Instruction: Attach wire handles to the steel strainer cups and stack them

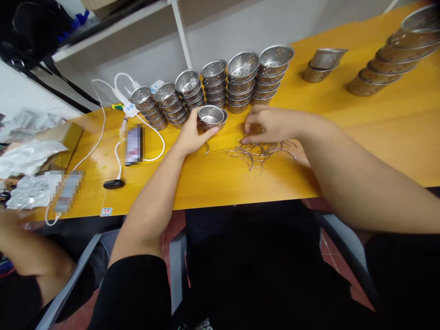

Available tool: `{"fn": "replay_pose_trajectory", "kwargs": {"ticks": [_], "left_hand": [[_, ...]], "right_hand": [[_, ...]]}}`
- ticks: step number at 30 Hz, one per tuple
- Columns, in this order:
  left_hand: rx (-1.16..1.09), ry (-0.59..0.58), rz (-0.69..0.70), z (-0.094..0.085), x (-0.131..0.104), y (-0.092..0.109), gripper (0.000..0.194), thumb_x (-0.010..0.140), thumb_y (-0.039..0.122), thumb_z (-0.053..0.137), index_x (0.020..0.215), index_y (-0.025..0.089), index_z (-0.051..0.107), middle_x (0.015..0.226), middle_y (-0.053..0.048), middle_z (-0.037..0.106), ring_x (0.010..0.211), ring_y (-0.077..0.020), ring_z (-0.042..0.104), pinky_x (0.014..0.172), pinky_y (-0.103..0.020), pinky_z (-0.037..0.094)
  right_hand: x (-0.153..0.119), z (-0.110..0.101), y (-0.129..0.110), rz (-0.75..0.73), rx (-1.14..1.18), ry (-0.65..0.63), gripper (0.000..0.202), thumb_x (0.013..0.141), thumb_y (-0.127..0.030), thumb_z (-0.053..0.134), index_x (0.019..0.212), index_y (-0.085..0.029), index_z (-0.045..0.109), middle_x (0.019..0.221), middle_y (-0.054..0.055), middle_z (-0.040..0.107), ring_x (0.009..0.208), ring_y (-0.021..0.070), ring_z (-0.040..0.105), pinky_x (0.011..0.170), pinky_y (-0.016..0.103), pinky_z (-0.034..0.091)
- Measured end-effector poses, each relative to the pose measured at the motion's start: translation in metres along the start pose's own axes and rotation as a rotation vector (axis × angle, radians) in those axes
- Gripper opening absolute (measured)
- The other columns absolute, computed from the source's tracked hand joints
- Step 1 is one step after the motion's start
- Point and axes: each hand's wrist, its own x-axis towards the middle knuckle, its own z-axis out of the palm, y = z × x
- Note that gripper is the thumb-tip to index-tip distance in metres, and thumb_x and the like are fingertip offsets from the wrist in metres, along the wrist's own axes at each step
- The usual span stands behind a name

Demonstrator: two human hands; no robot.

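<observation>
My left hand [192, 134] is closed on a perforated metal cup [211, 115] in front of the stacks. Another cup's rim shows just behind it. A couple of thin curved wires [206, 149] lie below that hand. On the right, my right hand [263, 124] hovers at a loose pile of curved metal wires [256, 153], its thumb and fingers bent close together. Whatever is between those fingertips is too small to make out.
Several stacks of perforated cups [243, 73] line the back of the yellow table [206, 188], with more cups [388, 68] at right. Phones, white cables and a black plug [113, 184] lie left. Another person's arm [34, 252] is at far left.
</observation>
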Motion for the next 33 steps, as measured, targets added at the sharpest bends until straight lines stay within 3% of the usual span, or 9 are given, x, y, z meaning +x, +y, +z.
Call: {"fn": "replay_pose_trajectory", "kwargs": {"ticks": [2,6,10,13,20,27,33], "left_hand": [[-0.01,0.01,-0.01,-0.001,-0.002,0.009,0.12,0.092,0.114,0.088,0.172,0.029,0.059,0.173,-0.024,0.079,0.165,-0.0482,0.08,0.146,-0.07,0.065],[-0.049,0.021,-0.015,0.001,-0.002,0.021,0.114,0.092,0.116,0.086,0.164,0.031,0.063,0.165,-0.019,0.084,0.155,-0.0445,0.084,0.138,-0.066,0.071],[-0.02,0.129,0.055,0.004,0.003,0.008,0.112,0.099,0.115,0.078,0.173,0.035,0.052,0.175,-0.018,0.075,0.171,-0.0447,0.074,0.149,-0.066,0.061],[-0.009,0.188,0.084,0.007,0.006,-0.008,0.117,0.097,0.118,0.075,0.175,0.035,0.045,0.177,-0.02,0.07,0.172,-0.0455,0.071,0.151,-0.069,0.058],[-0.045,0.086,-0.006,0.007,0.002,-0.005,0.112,0.089,0.11,0.094,0.162,0.03,0.065,0.166,-0.02,0.08,0.154,-0.0415,0.082,0.138,-0.065,0.069],[-0.126,0.047,-0.038,0.011,0.003,-0.009,0.12,0.09,0.109,0.094,0.172,0.033,0.051,0.182,-0.024,0.076,0.169,-0.0451,0.078,0.136,-0.066,0.071],[-0.118,-0.004,-0.056,0.007,0.002,-0.004,0.126,0.083,0.117,0.092,0.168,0.032,0.057,0.182,-0.023,0.077,0.167,-0.046,0.08,0.139,-0.066,0.069]], "right_hand": [[0.001,0.002,-0.004,-0.001,-0.009,0.059,0.057,0.102,-0.084,0.098,0.109,-0.027,0.092,0.114,0.015,0.081,0.107,0.0404,0.079,0.108,0.063,0.073],[0.005,0.012,-0.022,0.003,0.049,0.217,0.062,0.112,-0.08,0.093,0.147,-0.028,0.091,0.145,0.021,0.087,0.132,0.051,0.083,0.127,0.078,0.071],[0.013,0.031,-0.037,-0.026,0.184,0.234,0.091,0.111,-0.081,0.095,0.178,-0.023,0.076,0.174,0.025,0.08,0.148,0.054,0.083,0.138,0.08,0.068],[0.017,0.041,-0.044,-0.039,0.27,0.236,0.104,0.11,-0.083,0.095,0.19,-0.024,0.066,0.186,0.025,0.073,0.153,0.0533,0.082,0.14,0.079,0.068],[0.018,0.04,-0.054,-0.055,0.32,0.294,0.097,0.116,-0.077,0.09,0.195,-0.028,0.063,0.187,0.022,0.073,0.165,0.0522,0.075,0.143,0.077,0.066],[0.018,0.041,-0.05,-0.047,0.245,0.324,0.066,0.119,-0.073,0.083,0.168,-0.029,0.086,0.166,0.02,0.084,0.138,0.0475,0.086,0.133,0.079,0.07],[0.018,0.039,-0.045,-0.052,0.206,0.313,0.057,0.12,-0.072,0.082,0.157,-0.029,0.091,0.153,0.017,0.088,0.136,0.0443,0.085,0.13,0.072,0.071]]}}
